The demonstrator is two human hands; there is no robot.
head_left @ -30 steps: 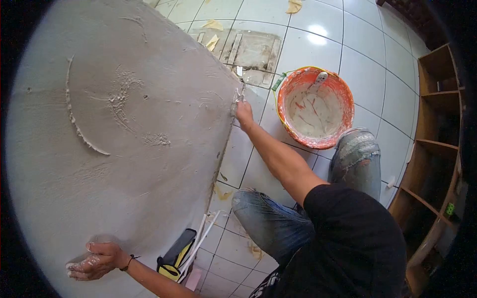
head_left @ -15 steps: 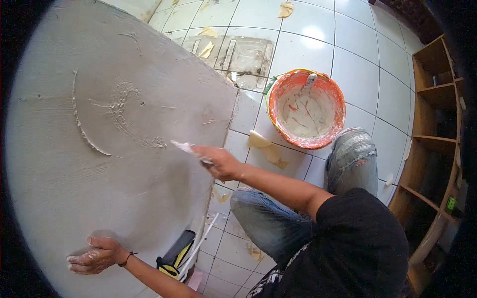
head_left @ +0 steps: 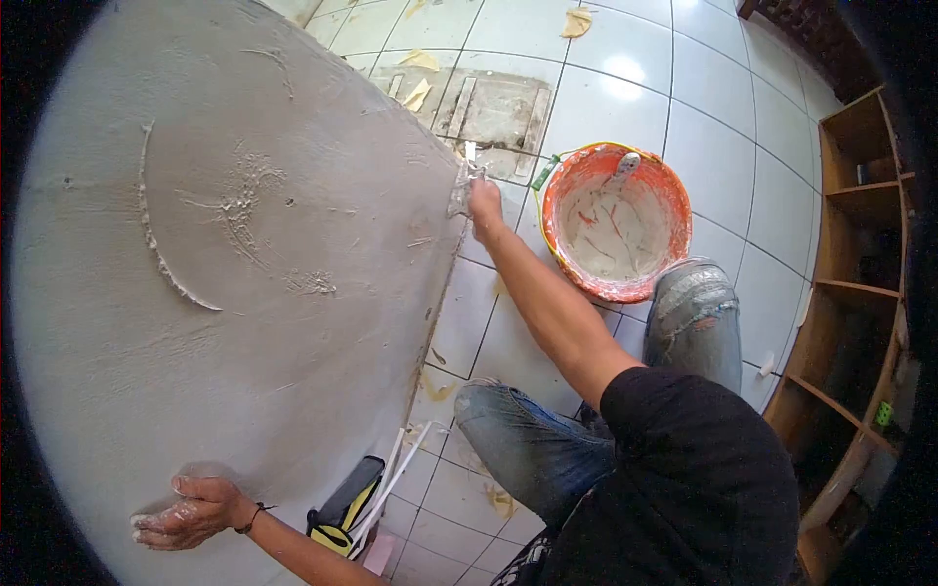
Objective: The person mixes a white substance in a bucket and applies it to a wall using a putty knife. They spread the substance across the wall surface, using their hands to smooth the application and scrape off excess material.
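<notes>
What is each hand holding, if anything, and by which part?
The right hand holds a scraper by the end away from the wall; the grip hides the exact part. The left hand, open, holds nothing visible.

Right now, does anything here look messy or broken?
Yes. A floor patch near the orange bucket looks rough and dirty among shiny white tiles, yellowish scraps lie scattered around, and a lumpy curved ridge stands out on the smoother grey wall.
</notes>
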